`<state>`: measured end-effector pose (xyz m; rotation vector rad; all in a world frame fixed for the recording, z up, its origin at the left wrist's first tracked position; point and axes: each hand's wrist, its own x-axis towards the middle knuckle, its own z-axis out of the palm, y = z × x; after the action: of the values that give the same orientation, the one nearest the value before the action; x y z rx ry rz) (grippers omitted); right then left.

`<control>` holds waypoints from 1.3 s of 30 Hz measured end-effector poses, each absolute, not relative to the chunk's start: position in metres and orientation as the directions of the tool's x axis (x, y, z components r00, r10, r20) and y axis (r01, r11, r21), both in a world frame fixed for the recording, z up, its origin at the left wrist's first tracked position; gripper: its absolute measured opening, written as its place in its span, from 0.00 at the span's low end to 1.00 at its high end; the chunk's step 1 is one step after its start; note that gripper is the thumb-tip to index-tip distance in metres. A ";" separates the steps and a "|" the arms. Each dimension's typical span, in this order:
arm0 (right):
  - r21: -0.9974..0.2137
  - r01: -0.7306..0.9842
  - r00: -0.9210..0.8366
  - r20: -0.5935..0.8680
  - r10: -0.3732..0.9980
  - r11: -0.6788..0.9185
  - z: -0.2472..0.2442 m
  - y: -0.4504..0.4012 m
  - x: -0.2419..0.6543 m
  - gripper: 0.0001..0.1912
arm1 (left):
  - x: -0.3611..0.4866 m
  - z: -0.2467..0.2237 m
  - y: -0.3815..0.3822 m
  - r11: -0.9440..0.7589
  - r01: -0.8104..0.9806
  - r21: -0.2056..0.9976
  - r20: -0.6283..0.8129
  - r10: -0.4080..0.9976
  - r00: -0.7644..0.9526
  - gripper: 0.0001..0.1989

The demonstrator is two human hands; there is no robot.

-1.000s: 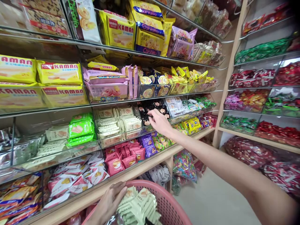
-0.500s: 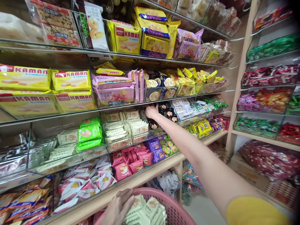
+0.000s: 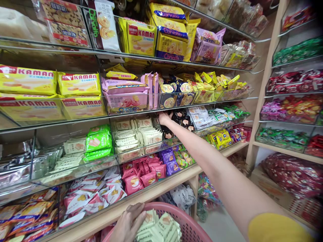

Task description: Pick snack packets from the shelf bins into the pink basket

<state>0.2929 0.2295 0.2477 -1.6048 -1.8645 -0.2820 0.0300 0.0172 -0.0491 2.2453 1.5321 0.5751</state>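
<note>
My right arm stretches across to the shelf, and my right hand [image 3: 165, 118] is in the compartment of black wafer packets [image 3: 183, 120]. Its fingertips are hidden at the back, so what they grip, if anything, does not show. Just left of it stand rows of cream-coloured wafer packets [image 3: 151, 136]. Low in the view, my left hand [image 3: 128, 220] lies at the left side of a pink plastic basket [image 3: 193, 223], fingers stretched out beside the packets. Inside the basket is a pile of pale green wafer packets [image 3: 164, 228], touching my left thumb.
Clear-fronted shelves [image 3: 75, 124] hold yellow wafer packs [image 3: 27, 79], bright green packets [image 3: 99, 141], red packets [image 3: 148, 178] and purple packets [image 3: 169, 161]. A wooden ledge [image 3: 156, 191] runs above the basket. More sweets fill the side rack [image 3: 290, 107] at right.
The view has shifted slightly, with the shelves a little further right. My right hand stays in the black packets' compartment, reaching slightly deeper. My left hand stays at the basket.
</note>
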 end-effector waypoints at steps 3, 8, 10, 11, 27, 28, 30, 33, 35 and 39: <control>-0.253 0.938 -0.044 0.594 0.803 0.238 0.248 0.225 0.297 0.23 | 0.033 -0.044 0.016 -0.348 0.777 0.524 0.132 0.935 0.329 0.27; -0.253 0.925 -0.081 0.599 0.797 0.284 0.250 0.223 0.302 0.24 | 0.034 -0.045 0.016 -0.344 0.772 0.534 0.146 0.937 0.317 0.25; -0.247 0.921 -0.093 0.612 0.785 0.302 0.250 0.223 0.302 0.24 | 0.034 -0.045 0.016 -0.343 0.779 0.525 0.136 0.937 0.321 0.26; -0.244 0.919 -0.099 0.619 0.779 0.310 0.249 0.222 0.303 0.24 | 0.034 -0.044 0.016 -0.341 0.782 0.521 0.131 0.938 0.321 0.26; -0.273 0.870 -0.110 0.705 0.700 0.411 0.235 0.198 0.308 0.26 | 0.034 -0.048 0.016 -0.335 0.766 0.549 0.141 0.940 0.310 0.29; -0.276 0.865 -0.108 0.713 0.693 0.419 0.235 0.197 0.309 0.26 | 0.033 -0.049 0.016 -0.338 0.767 0.545 0.140 0.939 0.314 0.29; -0.286 0.855 -0.101 0.725 0.681 0.432 0.236 0.196 0.308 0.24 | 0.033 -0.051 0.017 -0.337 0.771 0.540 0.132 0.939 0.318 0.30; -0.310 0.844 -0.080 0.735 0.674 0.438 0.237 0.197 0.306 0.21 | 0.032 -0.052 0.018 -0.327 0.783 0.530 0.114 0.942 0.316 0.31; -0.333 0.837 -0.057 0.736 0.674 0.435 0.237 0.198 0.303 0.18 | 0.033 -0.052 0.018 -0.325 0.790 0.520 0.101 0.942 0.321 0.32; -0.393 0.821 0.008 0.732 0.681 0.413 0.233 0.200 0.298 0.13 | 0.034 -0.047 0.016 -0.329 0.801 0.500 0.080 0.939 0.336 0.33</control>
<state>0.2979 0.1999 0.2332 -1.3174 -1.7194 -0.1854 0.0342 0.0164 -0.0475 2.2335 1.5373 0.5086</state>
